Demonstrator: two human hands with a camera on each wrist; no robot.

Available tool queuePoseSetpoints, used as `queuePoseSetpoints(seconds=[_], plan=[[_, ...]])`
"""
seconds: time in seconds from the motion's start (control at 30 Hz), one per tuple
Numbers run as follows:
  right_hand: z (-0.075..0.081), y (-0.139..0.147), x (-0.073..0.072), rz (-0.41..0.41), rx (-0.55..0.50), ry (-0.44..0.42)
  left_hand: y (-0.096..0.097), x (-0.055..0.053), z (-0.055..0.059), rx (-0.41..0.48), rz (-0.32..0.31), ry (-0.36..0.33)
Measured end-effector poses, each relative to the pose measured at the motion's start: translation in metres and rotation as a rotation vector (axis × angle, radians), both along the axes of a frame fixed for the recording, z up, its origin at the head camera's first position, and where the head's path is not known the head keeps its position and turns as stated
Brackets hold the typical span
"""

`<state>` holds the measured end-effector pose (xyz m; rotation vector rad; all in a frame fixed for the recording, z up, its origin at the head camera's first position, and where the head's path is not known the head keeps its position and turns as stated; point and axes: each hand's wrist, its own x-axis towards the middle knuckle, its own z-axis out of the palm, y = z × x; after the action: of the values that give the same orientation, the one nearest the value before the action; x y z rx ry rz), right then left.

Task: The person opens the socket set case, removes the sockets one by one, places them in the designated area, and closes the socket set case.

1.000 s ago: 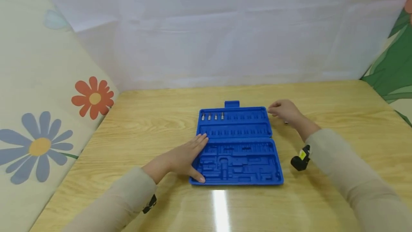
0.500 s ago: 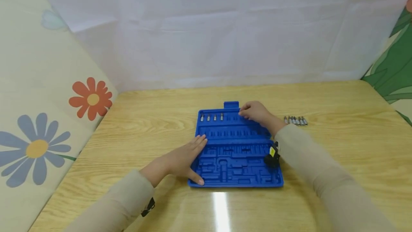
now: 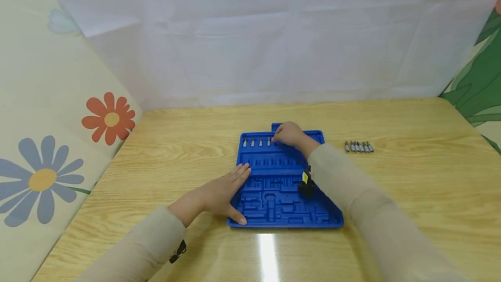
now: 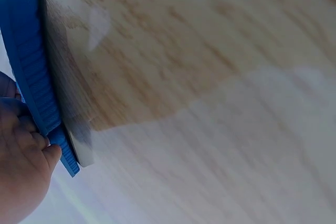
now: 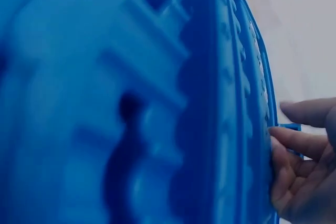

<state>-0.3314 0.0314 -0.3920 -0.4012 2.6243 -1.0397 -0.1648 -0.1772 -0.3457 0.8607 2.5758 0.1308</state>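
Observation:
An open blue plastic bit case (image 3: 289,206) lies on the wooden table, its molded recesses facing up. Several small metal screwdriver bits (image 3: 260,142) stand in a row at the left of its top slots. My right hand (image 3: 290,134) is over that top row, thumb and fingers pinched together just right of the last seated bit; the small bit between them is hidden by the fingers. In the right wrist view the right fingers (image 5: 296,145) are at the case's far rim. My left hand (image 3: 225,193) rests with spread fingers on the case's left edge.
Several more screwdriver bits (image 3: 359,146) lie side by side on the wooden table (image 3: 411,177), right of the case. A white cloth (image 3: 242,55) hangs behind the table, with flower-patterned panels on both sides. Each wrist wears a small black camera (image 3: 306,186).
My right hand has moved left from the case's right side to the upper row of slots, uncovering the loose bits on the table. The left hand has stayed on the case edge.

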Motion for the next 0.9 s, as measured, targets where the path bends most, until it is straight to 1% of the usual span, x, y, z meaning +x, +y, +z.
queuePoseSetpoints(seconds=[0.03, 0.07, 0.1, 0.17, 0.2, 0.23, 0.27, 0.3, 0.33, 0.37, 0.4, 0.43, 0.47, 0.5, 0.53, 0.57, 0.6, 0.63, 0.73, 0.8, 0.83, 0.87, 0.9], plan=[[-0.019, -0.002, -0.017, 0.012, 0.041, 0.029, 0.000, 0.000, 0.000, 0.000, 0.000, -0.001], [-0.038, -0.005, -0.036, 0.029, 0.096, 0.032, -0.001, 0.001, 0.000, 0.004, 0.000, -0.004], [-0.058, -0.006, -0.052, 0.060, 0.105, 0.067, -0.001, 0.001, -0.001, 0.006, -0.001, -0.006], [-0.093, -0.010, -0.081, 0.074, 0.134, 0.124, -0.002, 0.001, -0.002, 0.010, -0.004, -0.007], [-0.094, -0.014, -0.081, 0.061, 0.173, 0.120, -0.002, 0.001, -0.002, 0.012, -0.006, -0.005], [-0.092, -0.017, -0.078, 0.073, 0.173, 0.156, -0.002, 0.001, -0.003, 0.012, -0.007, -0.005], [-0.081, -0.020, -0.068, 0.058, 0.181, 0.132, -0.002, 0.001, -0.003, 0.014, -0.009, -0.004], [-0.067, -0.023, -0.053, 0.034, 0.171, 0.138, -0.002, 0.001, -0.004, 0.011, -0.010, -0.001], [-0.046, -0.028, -0.036, -0.001, 0.204, 0.108, -0.002, 0.001, -0.004, 0.012, -0.010, 0.000], [-0.027, -0.031, -0.020, -0.025, 0.216, 0.074, -0.002, 0.001, -0.005, 0.013, -0.008, -0.001], [-0.010, -0.035, -0.006, -0.056, 0.230, 0.031, -0.002, 0.001, -0.005, 0.018, -0.007, -0.002], [0.004, -0.036, 0.005, -0.080, 0.221, -0.003, -0.002, 0.001, -0.005, 0.020, -0.005, -0.005], [0.015, -0.039, 0.013, -0.123, 0.234, -0.061, -0.002, 0.001, -0.005, 0.026, -0.004, -0.006], [0.020, -0.040, 0.016, -0.142, 0.218, -0.073, -0.002, 0.001, -0.005, 0.027, -0.002, -0.009], [0.018, -0.039, 0.015, -0.160, 0.198, -0.081, -0.002, 0.001, -0.005, 0.030, -0.001, -0.010], [0.010, -0.039, 0.008, -0.180, 0.170, -0.091, -0.002, 0.001, -0.006, 0.029, 0.000, -0.011], [0.001, -0.038, 0.000, -0.195, 0.135, -0.090, -0.002, 0.001, -0.006, 0.031, -0.001, -0.011], [-0.013, -0.035, -0.011, -0.195, 0.088, -0.072, -0.002, 0.000, -0.006, 0.027, 0.001, -0.010], [-0.038, -0.033, -0.032, -0.252, -0.025, -0.116, -0.002, 0.000, -0.006, 0.025, -0.004, -0.005], [-0.044, -0.033, -0.038, -0.301, -0.084, -0.155, -0.002, -0.001, -0.005, 0.029, -0.009, -0.002], [-0.044, -0.033, -0.038, -0.322, -0.111, -0.178, -0.002, -0.001, -0.004, 0.032, -0.012, 0.000], [-0.042, -0.033, -0.038, -0.347, -0.111, -0.185, -0.002, -0.001, -0.004, 0.037, -0.016, 0.001], [-0.043, -0.033, -0.038, -0.354, -0.124, -0.198, -0.003, -0.001, -0.004, 0.041, -0.018, 0.002]])
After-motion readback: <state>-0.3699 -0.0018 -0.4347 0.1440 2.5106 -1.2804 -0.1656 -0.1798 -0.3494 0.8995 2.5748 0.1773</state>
